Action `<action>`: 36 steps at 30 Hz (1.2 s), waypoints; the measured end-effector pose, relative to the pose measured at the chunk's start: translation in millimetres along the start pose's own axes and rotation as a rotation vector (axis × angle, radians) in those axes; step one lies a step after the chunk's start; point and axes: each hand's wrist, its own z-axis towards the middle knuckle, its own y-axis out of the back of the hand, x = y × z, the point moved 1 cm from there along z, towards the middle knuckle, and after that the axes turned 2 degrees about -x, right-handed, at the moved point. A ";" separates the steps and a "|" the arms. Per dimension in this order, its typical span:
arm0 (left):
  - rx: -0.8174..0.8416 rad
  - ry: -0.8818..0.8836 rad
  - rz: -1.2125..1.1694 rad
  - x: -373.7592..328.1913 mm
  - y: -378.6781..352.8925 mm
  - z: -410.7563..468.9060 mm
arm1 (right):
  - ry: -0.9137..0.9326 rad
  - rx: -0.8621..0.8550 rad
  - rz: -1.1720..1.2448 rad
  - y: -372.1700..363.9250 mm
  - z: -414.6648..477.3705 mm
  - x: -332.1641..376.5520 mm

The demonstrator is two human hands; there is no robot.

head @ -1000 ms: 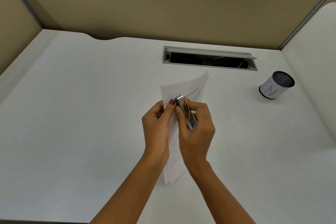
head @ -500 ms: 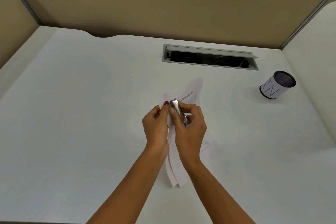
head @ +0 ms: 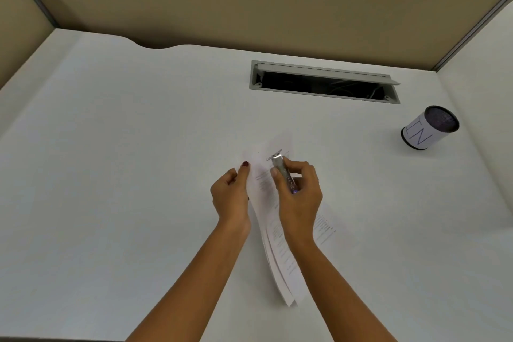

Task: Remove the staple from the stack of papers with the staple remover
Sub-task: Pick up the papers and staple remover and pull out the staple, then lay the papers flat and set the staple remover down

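Note:
A stack of printed white papers (head: pixel 266 191) is held tilted above the white desk, its lower sheets fanned apart. My left hand (head: pixel 231 197) pinches the stack's left edge near the top corner. My right hand (head: pixel 299 194) grips a silver metal staple remover (head: pixel 283 171), whose tip points up over the top of the page, to the right of the left-hand corner. The staple itself is too small to make out.
A white pen cup (head: pixel 429 128) with a dark mesh inside stands at the right. A grey cable slot (head: pixel 323 82), lid open, is set into the white desk (head: pixel 125 175) behind the papers. Beige partition walls enclose the desk at the back and sides.
My hands have drawn apart: the right one with the staple remover moved right, away from the corner that the left hand holds. The sheets have fanned out and dropped lower.

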 end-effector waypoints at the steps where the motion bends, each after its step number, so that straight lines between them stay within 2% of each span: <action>1: -0.006 -0.008 0.018 1.1 2.3 3.5 | -0.050 -0.004 0.033 4.2 3.9 -0.5; 6: -0.069 -0.040 0.100 7.5 17.3 26.3 | -0.396 -0.045 0.207 26.0 30.5 -9.0; 8: -0.107 -0.056 0.144 8.8 22.9 35.2 | -0.687 -0.050 0.443 36.1 44.9 -14.8; 11: -0.164 -0.096 0.209 10.7 31.4 47.8 | -1.224 -0.078 0.935 52.0 60.4 -24.7; 13: -0.187 -0.118 0.252 12.8 36.2 55.2 | -1.327 -0.086 0.998 60.2 66.3 -32.2; 16: -0.219 -0.135 0.289 16.3 42.9 65.5 | -1.349 -0.092 0.994 66.2 64.8 -42.3; 19: -0.245 -0.143 0.355 19.6 46.0 73.2 | -1.241 -0.093 0.864 70.2 61.1 -49.2; 20: -0.256 -0.151 0.368 20.4 46.9 74.8 | -1.131 -0.089 0.727 70.9 59.6 -51.7; 24: -0.290 -0.195 0.374 24.1 48.0 76.7 | -0.568 -0.194 -0.106 76.0 48.6 -63.8; 26: -0.296 -0.226 0.381 26.0 47.8 76.1 | -0.383 -0.227 -0.335 81.3 46.8 -70.3; 31: -0.236 -0.367 0.555 35.3 43.5 72.0 | -0.146 -0.229 -0.610 94.9 53.0 -94.6; 36: -0.083 -0.658 0.925 50.9 34.3 60.1 | 0.039 -0.215 -0.901 104.7 50.2 -111.8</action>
